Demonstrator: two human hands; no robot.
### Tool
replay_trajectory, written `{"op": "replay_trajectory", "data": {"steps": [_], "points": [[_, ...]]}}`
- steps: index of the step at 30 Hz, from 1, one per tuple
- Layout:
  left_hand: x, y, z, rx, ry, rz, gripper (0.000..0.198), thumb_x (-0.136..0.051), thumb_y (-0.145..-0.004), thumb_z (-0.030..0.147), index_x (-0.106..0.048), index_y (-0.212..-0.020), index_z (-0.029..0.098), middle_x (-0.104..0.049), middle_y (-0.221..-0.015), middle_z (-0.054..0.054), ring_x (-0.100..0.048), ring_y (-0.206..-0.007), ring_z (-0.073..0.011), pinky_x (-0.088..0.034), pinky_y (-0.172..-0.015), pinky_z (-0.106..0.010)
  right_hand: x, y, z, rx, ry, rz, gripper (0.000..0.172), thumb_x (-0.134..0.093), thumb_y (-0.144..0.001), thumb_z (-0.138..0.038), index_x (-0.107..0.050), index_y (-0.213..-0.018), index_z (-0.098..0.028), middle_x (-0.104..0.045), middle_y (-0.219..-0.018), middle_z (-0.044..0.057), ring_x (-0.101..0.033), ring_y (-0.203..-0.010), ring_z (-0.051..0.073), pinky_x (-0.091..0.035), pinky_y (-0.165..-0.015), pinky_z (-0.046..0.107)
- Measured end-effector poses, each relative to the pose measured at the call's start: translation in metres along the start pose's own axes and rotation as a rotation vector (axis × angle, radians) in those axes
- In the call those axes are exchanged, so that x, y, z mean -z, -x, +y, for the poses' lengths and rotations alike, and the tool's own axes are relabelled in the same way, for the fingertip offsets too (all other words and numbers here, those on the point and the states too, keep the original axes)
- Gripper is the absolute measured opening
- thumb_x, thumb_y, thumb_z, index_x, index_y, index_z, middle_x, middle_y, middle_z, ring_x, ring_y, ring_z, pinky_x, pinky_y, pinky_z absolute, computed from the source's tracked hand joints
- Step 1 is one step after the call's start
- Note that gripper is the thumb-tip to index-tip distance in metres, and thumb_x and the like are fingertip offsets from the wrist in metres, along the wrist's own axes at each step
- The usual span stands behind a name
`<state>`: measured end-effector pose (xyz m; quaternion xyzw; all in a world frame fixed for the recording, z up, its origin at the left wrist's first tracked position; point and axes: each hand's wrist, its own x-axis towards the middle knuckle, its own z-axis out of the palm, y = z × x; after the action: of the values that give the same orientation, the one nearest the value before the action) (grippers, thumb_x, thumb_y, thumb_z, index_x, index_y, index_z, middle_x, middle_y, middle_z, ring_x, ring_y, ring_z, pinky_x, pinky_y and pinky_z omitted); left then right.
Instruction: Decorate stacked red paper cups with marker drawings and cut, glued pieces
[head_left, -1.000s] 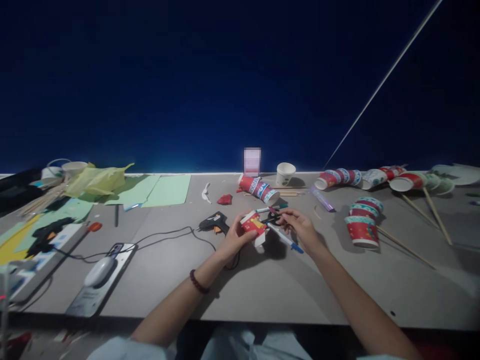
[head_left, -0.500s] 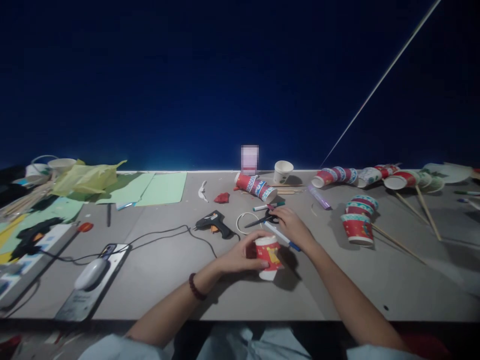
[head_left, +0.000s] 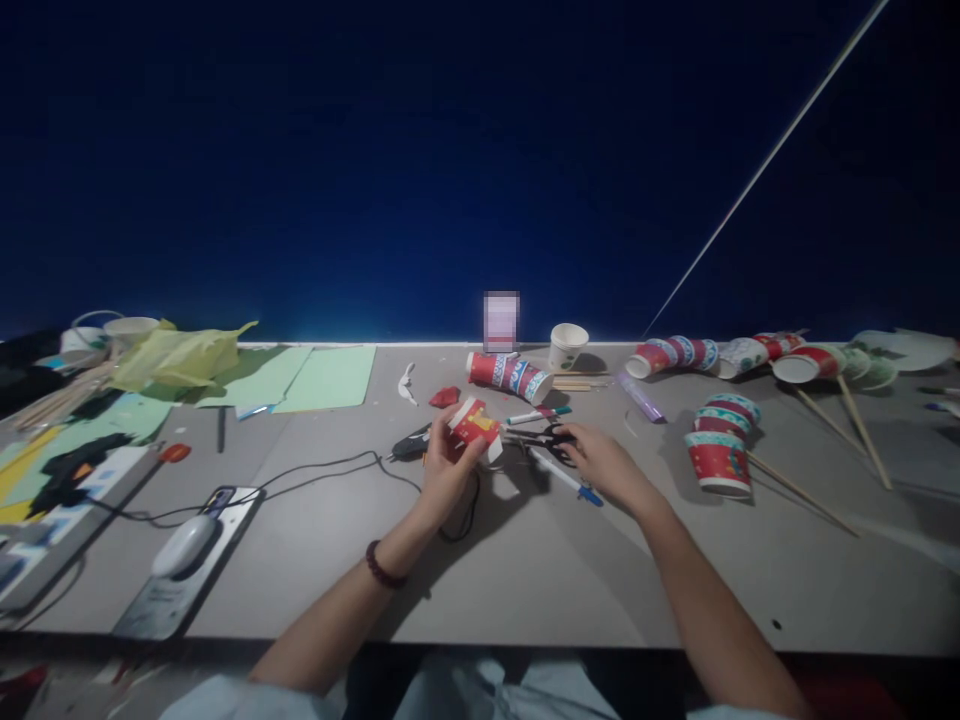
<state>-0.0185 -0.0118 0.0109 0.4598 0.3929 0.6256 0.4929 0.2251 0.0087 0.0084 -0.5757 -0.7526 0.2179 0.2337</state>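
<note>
Tilted in my left hand (head_left: 447, 462) is a red paper cup (head_left: 474, 424) with a yellow figure and a white flap at its lower edge. My right hand (head_left: 600, 460) grips the black scissors (head_left: 555, 440) by their handles, the blades pointing left at the cup's right side. Whether the blades touch the cup is too small to tell. Behind my left hand lies the black glue gun (head_left: 411, 446), mostly hidden. A blue-capped pen (head_left: 562, 474) rests below the scissors, and a green-ended marker (head_left: 538, 414) above them.
Joined red-and-blue cups (head_left: 510, 376) and a white cup (head_left: 568, 346) stand or lie at the back. More joined cups (head_left: 718, 462) with sticks are at the right. Cables run left to a power strip (head_left: 71, 520), near a phone (head_left: 169, 600) and green paper (head_left: 330, 378).
My left hand has moved the cup up and left and tilted it, now covering much of the glue gun. My right hand has picked up the scissors and brought them beside the cup.
</note>
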Motion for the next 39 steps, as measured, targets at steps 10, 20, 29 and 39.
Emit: {"op": "replay_trajectory", "data": {"steps": [10, 20, 29, 39], "points": [[0.002, 0.001, -0.002, -0.079, -0.082, 0.037, 0.057, -0.067, -0.079, 0.037, -0.044, -0.131, 0.027, -0.057, -0.125, -0.008, -0.058, -0.111, -0.0215, -0.048, -0.093, -0.033, 0.012, 0.014, -0.028, -0.184, -0.779, -0.301, 0.04, -0.077, -0.061, -0.041, -0.045, -0.071, -0.02, -0.046, -0.062, -0.006, -0.042, -0.056, 0.008, -0.033, -0.053, 0.022], [-0.002, 0.006, -0.003, -0.03, -0.05, 0.001, 0.059, -0.068, -0.077, 0.036, -0.045, -0.13, 0.028, -0.057, -0.126, -0.008, -0.06, -0.105, -0.02, -0.051, -0.088, -0.031, -0.001, 0.019, -0.033, -0.114, -0.74, -0.491, 0.03, -0.072, -0.067, -0.035, -0.047, -0.073, -0.019, -0.043, -0.06, -0.007, -0.037, -0.055, 0.007, -0.027, -0.052, 0.02], [-0.007, 0.009, -0.001, -0.007, -0.059, -0.01, 0.058, -0.071, -0.075, 0.038, -0.049, -0.127, 0.026, -0.06, -0.124, -0.008, -0.063, -0.101, -0.0197, -0.052, -0.086, -0.032, -0.004, 0.019, -0.031, -0.17, -0.76, -0.433, 0.037, -0.076, -0.063, -0.041, -0.047, -0.071, -0.02, -0.042, -0.058, -0.007, -0.037, -0.053, 0.008, -0.026, -0.051, 0.021], [-0.008, 0.008, -0.002, -0.007, -0.04, 0.01, 0.057, -0.071, -0.074, 0.036, -0.05, -0.126, 0.026, -0.057, -0.126, -0.008, -0.061, -0.106, -0.021, -0.052, -0.088, -0.033, -0.01, 0.02, -0.029, -0.196, -0.781, -0.405, 0.036, -0.076, -0.064, -0.038, -0.047, -0.07, -0.019, -0.039, -0.056, -0.009, -0.031, -0.052, 0.006, -0.022, -0.05, 0.021]]}}
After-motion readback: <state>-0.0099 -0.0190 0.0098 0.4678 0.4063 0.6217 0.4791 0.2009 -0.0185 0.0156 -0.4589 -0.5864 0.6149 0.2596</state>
